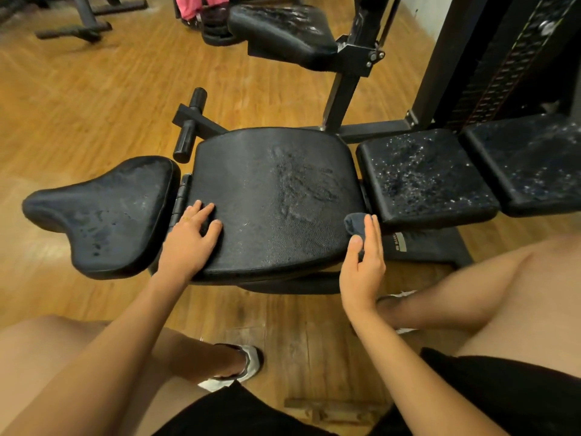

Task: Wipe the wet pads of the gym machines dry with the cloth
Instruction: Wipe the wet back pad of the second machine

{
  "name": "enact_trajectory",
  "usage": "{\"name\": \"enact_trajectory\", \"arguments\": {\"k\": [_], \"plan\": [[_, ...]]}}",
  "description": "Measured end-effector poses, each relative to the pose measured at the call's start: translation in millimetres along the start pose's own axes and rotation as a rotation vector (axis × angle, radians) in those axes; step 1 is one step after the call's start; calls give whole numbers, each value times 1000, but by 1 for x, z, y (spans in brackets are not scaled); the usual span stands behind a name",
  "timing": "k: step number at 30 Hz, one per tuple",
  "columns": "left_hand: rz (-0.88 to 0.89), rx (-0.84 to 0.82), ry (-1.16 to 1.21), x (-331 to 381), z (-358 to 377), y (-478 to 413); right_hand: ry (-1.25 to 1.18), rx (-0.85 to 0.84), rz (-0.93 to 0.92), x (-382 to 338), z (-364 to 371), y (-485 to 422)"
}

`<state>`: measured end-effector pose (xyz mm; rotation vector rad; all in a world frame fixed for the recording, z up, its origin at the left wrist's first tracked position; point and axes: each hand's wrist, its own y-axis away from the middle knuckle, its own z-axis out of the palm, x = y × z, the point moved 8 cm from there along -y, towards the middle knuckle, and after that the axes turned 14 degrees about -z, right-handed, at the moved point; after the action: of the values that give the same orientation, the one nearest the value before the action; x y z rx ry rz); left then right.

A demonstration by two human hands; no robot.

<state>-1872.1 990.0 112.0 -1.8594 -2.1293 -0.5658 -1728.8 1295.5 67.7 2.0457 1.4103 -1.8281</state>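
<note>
Cloth [354, 224], dark and bunched small, sits at the right-hand edge of the middle pad [273, 196], caught by the right hand [363, 269]. The thumb presses its near side and the straight fingers [373, 228] run along its right side, so it's pinched between them, with a fold bulging out to the left onto the pad. Across the surface, the left hand [188, 239] is planted flat on the same pad near its left edge, fingers [201, 210] spread and relaxed, holding nothing. The middle pad shows smeared streaks through its centre and fine specks toward the front. Just to the right, the next pad [424, 174] is peppered with bright water droplets, and the far right pad [534, 162] beyond it is spotted too. The contoured pad [103, 212] on the left carries dull damp patches. Up top, a raised pad [279, 29] on the machine glistens wet. Wooden floor [94, 99] below, with one pale shoe [242, 366] between the arms.
</note>
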Motion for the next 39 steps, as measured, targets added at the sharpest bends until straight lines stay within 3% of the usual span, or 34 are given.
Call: {"name": "enact_trajectory", "arguments": {"k": [3, 8, 13, 17, 21, 26, 32, 39], "plan": [[-7, 0, -6, 0, 1, 1, -31, 149, 143, -3, 0, 9], [-13, 10, 21, 0, -2, 3, -89, 146, 189, -22, 8, 31], [-6, 14, 7, 0, -1, 3, -148, 280, 472, 0, 2, 20], [-18, 14, 15, -1, -2, 2, -229, 268, 478, -25, 14, 47], [-13, 2, 3, -2, 0, 1, -216, 284, 574, -2, 8, 34], [-12, 5, 20, -3, 0, 1, -192, 287, 525, -11, 12, 32], [-11, 4, 12, -4, 0, 0, -108, 132, 287, -26, 18, 51], [-8, 12, 10, -4, 2, 0, 224, -388, -648, -10, 1, 37]]}}
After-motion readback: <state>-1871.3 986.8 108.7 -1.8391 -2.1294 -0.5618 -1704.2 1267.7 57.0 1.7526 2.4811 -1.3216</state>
